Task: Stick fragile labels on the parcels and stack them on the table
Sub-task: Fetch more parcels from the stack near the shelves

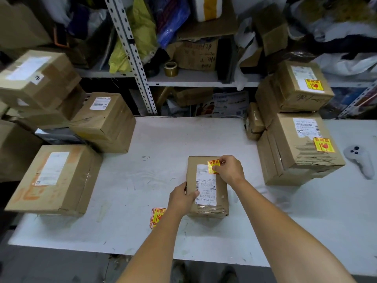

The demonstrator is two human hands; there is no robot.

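Note:
A small brown parcel (221,193) with a white shipping label lies in the middle of the white table (155,152). My right hand (229,168) pinches a yellow and red fragile label (213,165) over the parcel's far top. My left hand (181,198) grips the parcel's near left edge, thumb on top. A small pile of fragile labels (157,216) lies on the table just left of the parcel, partly under my left forearm. At the right, two labelled parcels are stacked: the lower (299,150) and the upper (295,86).
Several unlabelled brown boxes crowd the left side, among them a flat one (55,178) and a cube (104,121). A white controller (361,160) lies at the far right. Behind the table, metal shelving holds bags, boxes and a tape roll (171,68).

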